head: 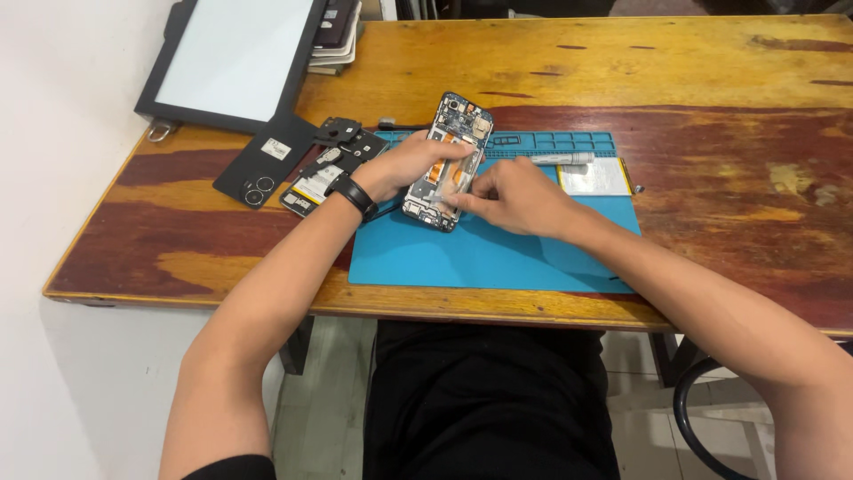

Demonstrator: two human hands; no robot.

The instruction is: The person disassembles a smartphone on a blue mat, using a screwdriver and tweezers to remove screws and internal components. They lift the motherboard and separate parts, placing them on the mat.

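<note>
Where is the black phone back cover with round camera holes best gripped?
Judging by its pose, take the black back cover by its long edges, from above on its left side: it lies flat on the wooden table, and loose parts crowd its right edge.

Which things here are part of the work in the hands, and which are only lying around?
In use:
- opened phone
- left hand, gripping the phone
- right hand, fingertips on the phone
- blue mat

Lying about:
- back cover
- black plate
- second phone
- battery
- tube
- tablet
</note>
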